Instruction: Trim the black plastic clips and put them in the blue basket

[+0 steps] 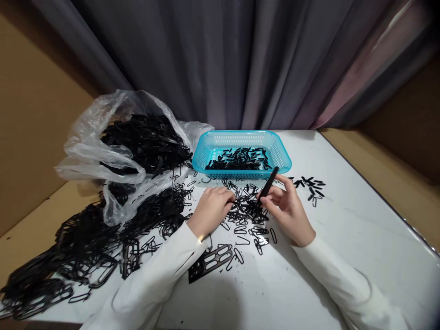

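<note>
My right hand (290, 211) pinches a long, flat black stick (268, 185) between thumb and fingers, tilted with its lower end at a heap of small black pieces (245, 201). Whether the stick is a tool or a part, I cannot tell. At the left side of that heap, my left hand (212, 208) has its fingers curled together, their tips touching the pieces; anything held there is hidden. Thin black oval rings (260, 240) lie among and below the pieces. Just behind both hands stands a blue plastic basket (242, 174) with many small black strips inside.
A clear plastic bag (89, 133) full of black parts lies open at the left. Tangled black frames (85, 229) spread in front of it. Near my left forearm is a slotted black frame (215, 260). Several black strips (313, 187) lie right of the basket. Grey curtains (220, 64) hang behind.
</note>
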The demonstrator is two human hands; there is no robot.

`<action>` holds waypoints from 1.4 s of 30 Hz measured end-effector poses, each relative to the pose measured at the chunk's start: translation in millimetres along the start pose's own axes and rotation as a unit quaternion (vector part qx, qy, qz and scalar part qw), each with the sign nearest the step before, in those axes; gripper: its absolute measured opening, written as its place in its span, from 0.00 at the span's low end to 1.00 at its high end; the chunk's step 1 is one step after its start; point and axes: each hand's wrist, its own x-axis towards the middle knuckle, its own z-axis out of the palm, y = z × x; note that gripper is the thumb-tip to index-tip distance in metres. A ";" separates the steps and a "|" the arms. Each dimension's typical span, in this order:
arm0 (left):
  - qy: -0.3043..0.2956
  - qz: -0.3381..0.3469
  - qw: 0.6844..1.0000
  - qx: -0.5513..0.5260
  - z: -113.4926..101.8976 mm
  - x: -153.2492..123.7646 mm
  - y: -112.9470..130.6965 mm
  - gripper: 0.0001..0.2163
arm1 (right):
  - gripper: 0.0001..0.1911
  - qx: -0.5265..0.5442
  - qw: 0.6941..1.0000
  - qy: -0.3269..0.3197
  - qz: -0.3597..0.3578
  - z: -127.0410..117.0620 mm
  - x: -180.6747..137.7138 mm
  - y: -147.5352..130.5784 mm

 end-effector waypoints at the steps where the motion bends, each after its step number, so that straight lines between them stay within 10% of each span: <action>1: 0.009 -0.011 1.000 -0.015 1.3 -0.3 0.7 0.04 | 0.26 0.042 0.999 0.013 0.009 1.9 -1.1 -2.1; 6: 0.055 -0.091 0.985 -0.133 7.3 -4.5 5.2 0.05 | 0.08 0.041 0.996 0.076 0.003 2.4 -6.8 -14.2; 15: 0.046 -0.145 0.937 -0.313 8.3 -14.7 14.7 0.08 | 0.13 0.027 0.995 0.086 -0.050 6.1 -16.6 -20.4; 42: 0.097 -0.112 0.952 -0.267 -0.9 -19.0 32.2 0.04 | 0.21 -0.013 0.989 0.103 -0.106 8.8 -21.3 -18.2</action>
